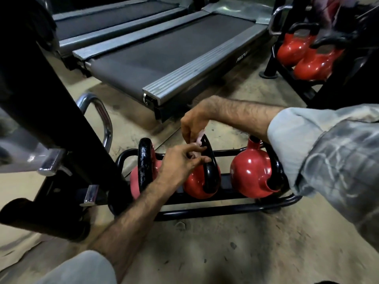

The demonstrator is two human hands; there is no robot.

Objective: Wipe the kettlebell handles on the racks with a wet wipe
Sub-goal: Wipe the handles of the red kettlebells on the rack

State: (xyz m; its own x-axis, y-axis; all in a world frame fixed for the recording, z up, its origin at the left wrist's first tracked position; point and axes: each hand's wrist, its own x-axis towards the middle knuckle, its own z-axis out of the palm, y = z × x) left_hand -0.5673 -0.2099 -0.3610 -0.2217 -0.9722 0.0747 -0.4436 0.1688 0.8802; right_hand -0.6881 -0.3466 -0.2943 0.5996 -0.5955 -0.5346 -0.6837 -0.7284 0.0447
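While both hands work at the middle kettlebell (202, 181), I see the low black rack (225, 210) holding three red kettlebells in a row on the floor. The right hand (193, 125) pinches a pale wet wipe (200, 138) against the top of the black handle (208, 160). The left hand (180, 162) is partly closed, fingertips touching the same handle just below the wipe. The left kettlebell (144, 171) sits just beside a black upright post (61, 99); the right kettlebell (252, 173) lies partly under my right sleeve (328, 150). Bare tan floor (205, 249) lies open in front of the rack. Two treadmills (174, 58) stand beyond it, and a second rack with red kettlebells (303, 56) stands at the far right.
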